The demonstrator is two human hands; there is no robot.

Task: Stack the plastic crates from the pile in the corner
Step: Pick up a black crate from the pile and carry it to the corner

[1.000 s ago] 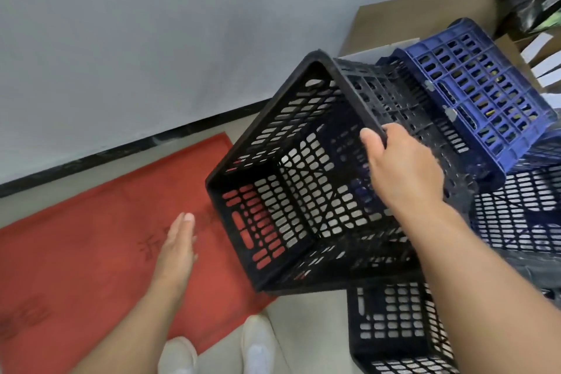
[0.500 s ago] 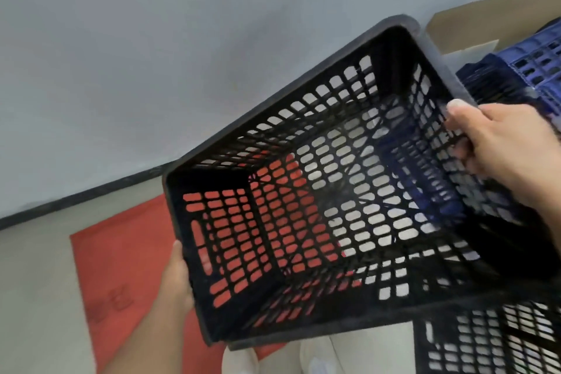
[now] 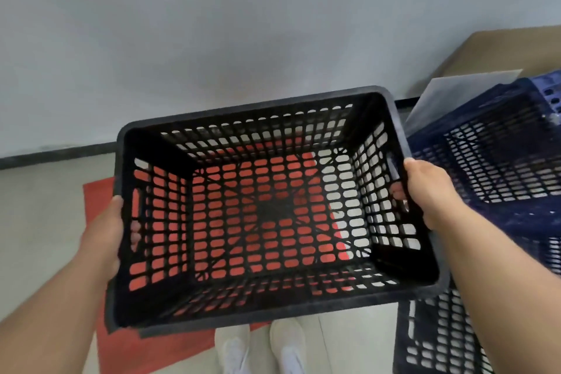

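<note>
I hold a black perforated plastic crate level in front of me, open side up, above a red mat. My left hand grips its left end, fingers curled through the handle slot. My right hand grips the right end the same way. To the right lies the pile: a dark blue crate tilted on its side, and another dark blue crate standing at the lower right.
A red mat covers the pale floor below the crate. A grey wall with a black skirting runs behind. Brown cardboard and a white sheet lean in the right corner. My white shoes show below.
The black crate swung from tilted at the pile to level over the red mat. My left hand, free a second ago, now grips its left end. The view turned left.
</note>
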